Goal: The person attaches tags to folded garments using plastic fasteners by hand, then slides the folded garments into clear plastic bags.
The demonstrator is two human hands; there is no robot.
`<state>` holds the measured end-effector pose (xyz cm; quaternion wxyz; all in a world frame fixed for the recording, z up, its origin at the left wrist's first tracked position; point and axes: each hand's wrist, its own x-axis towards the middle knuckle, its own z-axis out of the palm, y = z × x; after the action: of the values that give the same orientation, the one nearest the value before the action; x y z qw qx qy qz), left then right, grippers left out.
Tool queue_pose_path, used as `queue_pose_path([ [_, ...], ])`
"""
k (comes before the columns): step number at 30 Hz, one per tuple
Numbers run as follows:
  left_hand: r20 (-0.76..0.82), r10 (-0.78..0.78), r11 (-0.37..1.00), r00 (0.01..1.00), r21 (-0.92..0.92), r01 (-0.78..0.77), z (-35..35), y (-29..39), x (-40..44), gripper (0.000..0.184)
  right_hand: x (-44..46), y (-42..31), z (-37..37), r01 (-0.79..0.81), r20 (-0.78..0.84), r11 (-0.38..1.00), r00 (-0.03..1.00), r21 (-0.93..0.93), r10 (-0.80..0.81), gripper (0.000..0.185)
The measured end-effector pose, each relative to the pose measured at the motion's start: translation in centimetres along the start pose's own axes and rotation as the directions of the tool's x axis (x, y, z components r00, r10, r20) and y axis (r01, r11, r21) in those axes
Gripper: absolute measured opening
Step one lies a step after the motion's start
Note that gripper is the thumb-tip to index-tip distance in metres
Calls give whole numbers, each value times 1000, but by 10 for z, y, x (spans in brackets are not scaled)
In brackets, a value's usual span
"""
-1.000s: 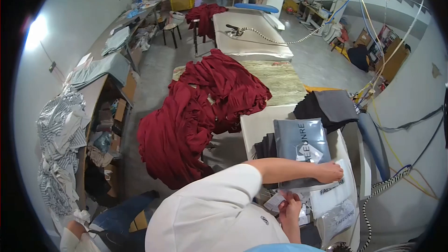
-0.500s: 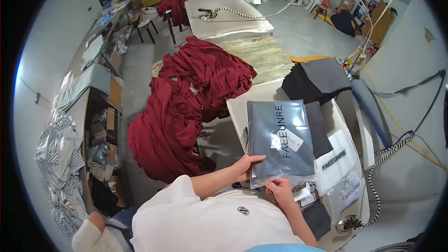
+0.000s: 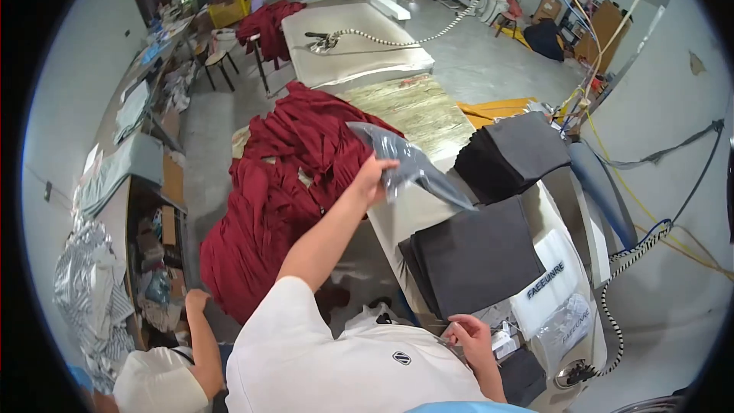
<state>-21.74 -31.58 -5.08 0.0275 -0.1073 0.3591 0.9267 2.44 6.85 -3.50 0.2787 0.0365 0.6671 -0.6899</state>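
One piece already bagged, grey cloth (image 3: 407, 157), centre of frame, clasped in the grip of the left hand (image 3: 371, 180); remaining unbagged, folded dark cloths (image 3: 482, 252) on the desk (image 3: 413, 219), lower right, beside printed bags (image 3: 546, 266); right hand (image 3: 474, 338) curled, contents indeterminable.

The pale-topped counter (image 3: 404, 216) carries a folded dark grey stack (image 3: 482, 256), a black-and-grey stack (image 3: 527, 145) just beyond it, white printed bags (image 3: 544, 275) along the right side, and, nearer, a crumpled clear bag (image 3: 566, 327) and dark folded cloth (image 3: 522, 378)
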Motion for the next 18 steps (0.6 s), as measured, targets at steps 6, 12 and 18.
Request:
queue_pose_path([
  [6, 132, -65, 992, 989, -96, 78, -42, 64, 150, 34, -7, 10, -11, 42, -311, 993, 950, 108, -6, 17],
  [12, -117, 254, 954, 960, 196, -228, -140, 16, 231, 26, -32, 81, -43, -139, -506, 988, 849, 66, 153, 22],
  [18, -377, 193, -70, 906, 915, 396, -191, -63, 165, 39, -64, 91, -35, -88, -562, 985, 812, 150, 159, 17],
])
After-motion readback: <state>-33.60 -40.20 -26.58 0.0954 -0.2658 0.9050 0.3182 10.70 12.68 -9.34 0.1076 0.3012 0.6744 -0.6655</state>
